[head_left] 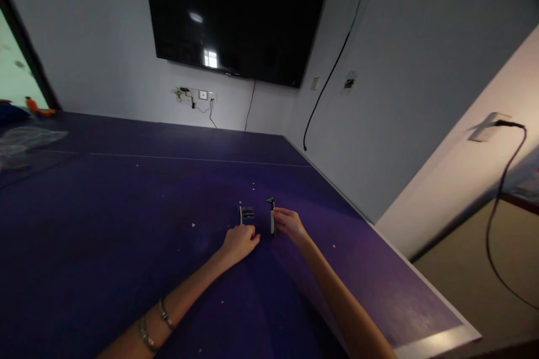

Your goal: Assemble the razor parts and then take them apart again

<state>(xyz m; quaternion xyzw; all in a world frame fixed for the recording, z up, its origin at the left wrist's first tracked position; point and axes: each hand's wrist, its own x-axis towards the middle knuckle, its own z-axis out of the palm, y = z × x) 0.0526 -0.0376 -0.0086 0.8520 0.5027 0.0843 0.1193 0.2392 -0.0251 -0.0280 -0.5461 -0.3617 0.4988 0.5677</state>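
Observation:
My right hand (pixel 289 223) pinches a razor (pixel 272 221) by its pale handle between thumb and fingers. The razor stands nearly upright, with its dark head at the top. To its left, my left hand (pixel 241 243) is closed low over the purple tabletop (pixel 126 247). Just beyond its knuckles is a small dark pack of razor cartridges (pixel 247 212) with a light strip along its left edge. That strip runs down behind the curled fingers, which hide the grip. A narrow gap separates the pack from the razor.
Small white specks dot the tabletop. Crumpled clear plastic (pixel 25 143) lies at the far left, near an orange object (pixel 37 107). A wall-mounted television (pixel 236 17) hangs behind the table. One black cable (pixel 332 73) dangles down the right wall to the table's edge.

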